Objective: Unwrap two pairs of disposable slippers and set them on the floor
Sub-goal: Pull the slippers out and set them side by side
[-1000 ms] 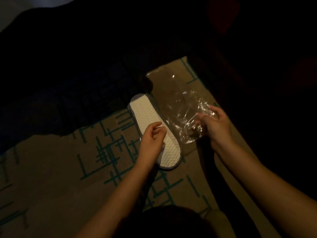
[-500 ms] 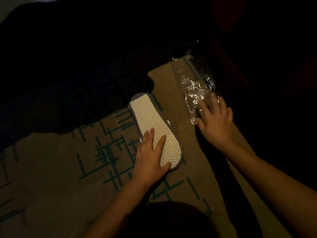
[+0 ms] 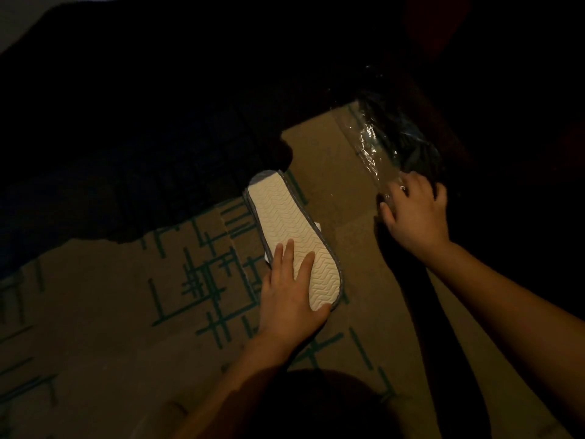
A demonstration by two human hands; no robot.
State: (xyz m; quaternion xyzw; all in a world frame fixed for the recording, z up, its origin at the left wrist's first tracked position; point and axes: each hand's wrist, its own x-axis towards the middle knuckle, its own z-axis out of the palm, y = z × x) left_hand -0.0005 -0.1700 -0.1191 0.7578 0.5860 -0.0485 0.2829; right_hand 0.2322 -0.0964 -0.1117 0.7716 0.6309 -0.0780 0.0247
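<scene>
Slippers [image 3: 292, 236] (sole up) lie under flat left hand [image 3: 289, 301]; right hand [image 3: 414, 213] pinches wrapper [image 3: 376, 147]

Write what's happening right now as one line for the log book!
left hand: flat on slippers, sole up on carpet | right hand: on plastic wrapper | stage: one pair unwrapped

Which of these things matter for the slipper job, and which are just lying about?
Part of the job:
slippers, soles up, under the left hand
clear plastic wrapper, touched by the right hand

Just there:
patterned carpet
dark furniture
</scene>
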